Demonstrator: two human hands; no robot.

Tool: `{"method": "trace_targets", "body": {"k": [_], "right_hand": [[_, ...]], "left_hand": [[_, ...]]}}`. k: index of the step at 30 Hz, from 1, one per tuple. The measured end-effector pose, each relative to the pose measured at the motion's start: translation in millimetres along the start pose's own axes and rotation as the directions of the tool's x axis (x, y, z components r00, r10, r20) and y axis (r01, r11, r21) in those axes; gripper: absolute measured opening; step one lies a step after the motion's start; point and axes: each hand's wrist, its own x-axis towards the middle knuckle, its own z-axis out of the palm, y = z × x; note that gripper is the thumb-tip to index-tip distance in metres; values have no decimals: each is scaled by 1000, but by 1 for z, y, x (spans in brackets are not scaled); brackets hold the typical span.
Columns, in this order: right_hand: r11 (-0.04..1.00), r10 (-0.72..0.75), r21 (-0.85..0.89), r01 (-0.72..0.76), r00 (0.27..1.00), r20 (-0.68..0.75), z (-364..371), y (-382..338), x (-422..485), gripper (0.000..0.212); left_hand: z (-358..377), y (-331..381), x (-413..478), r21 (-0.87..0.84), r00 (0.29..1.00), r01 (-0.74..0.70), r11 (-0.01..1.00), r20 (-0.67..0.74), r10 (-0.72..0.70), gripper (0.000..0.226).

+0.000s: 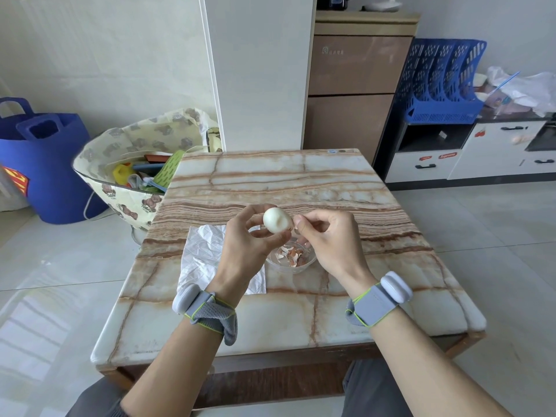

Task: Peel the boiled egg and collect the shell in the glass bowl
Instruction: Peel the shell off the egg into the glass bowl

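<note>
Egg (277,219) in left hand (243,248) grip; right hand (328,242) pinches shell bit (295,227), barely discernible; glass bowl (301,267) part-hidden.

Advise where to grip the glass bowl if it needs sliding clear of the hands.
Pinch the glass bowl at its near rim, coming from above on the person's side. It is shallow and open-topped, shell pieces lie mid-bowl, and the left hand holding the egg hides its left edge.
</note>
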Motion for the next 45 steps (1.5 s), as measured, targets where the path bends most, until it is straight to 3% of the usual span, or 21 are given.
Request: {"method": "trace_targets", "body": {"k": [8,26,35,45], "right_hand": [[999,10,50,-10,1000,9,1,3,0,16],[997,-51,53,49,998,38,2,6,1,23],[998,-37,55,40,997,-63,-1,12,4,17],[996,16,86,-12,999,-43,1,16,2,16]], "left_hand": [[-2,3,-2,-62,999,44,997,25,-43,44],[-3,7,-4,-32,998,52,998,47,-50,44],[-5,3,-3,-38,997,67,997,30,-65,48],[-7,-3,-1,-170,991,113,979,93,-98,57]]}}
